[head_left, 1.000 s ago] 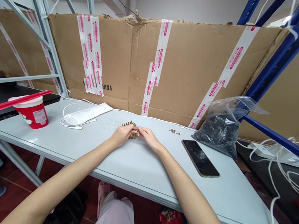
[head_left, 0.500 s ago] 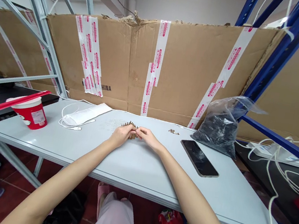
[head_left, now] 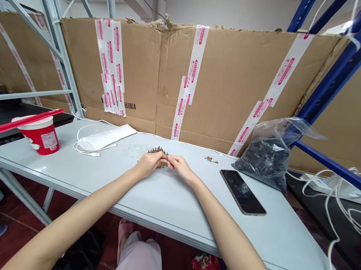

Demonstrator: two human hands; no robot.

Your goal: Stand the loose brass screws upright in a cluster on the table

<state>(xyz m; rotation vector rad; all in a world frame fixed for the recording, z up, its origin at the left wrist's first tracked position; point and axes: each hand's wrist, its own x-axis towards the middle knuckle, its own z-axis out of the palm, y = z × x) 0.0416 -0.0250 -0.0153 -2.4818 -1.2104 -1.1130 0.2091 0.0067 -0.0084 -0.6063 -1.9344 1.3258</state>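
Note:
My left hand [head_left: 148, 164] and my right hand [head_left: 180, 167] meet at the middle of the white table [head_left: 163, 200], fingers pinched together over a small pile of brown metal pieces [head_left: 160, 153]. Both hands are closed on something tiny from that pile; I cannot make out what. A patch of small clear beads [head_left: 133, 148] lies just left of the pile. A few more brown pieces [head_left: 211, 159] sit apart to the right.
A black phone [head_left: 241, 198] lies right of my hands, beside a plastic bag of dark parts [head_left: 266, 155]. A red cup [head_left: 39, 135] stands at the left; a white pouch with cable [head_left: 97, 142] lies near it. Cardboard walls [head_left: 230, 79] close the back. White cables [head_left: 343, 211] trail at right.
Both hands stay pinched at the pile; only slight finger movement and a small shift of the camera.

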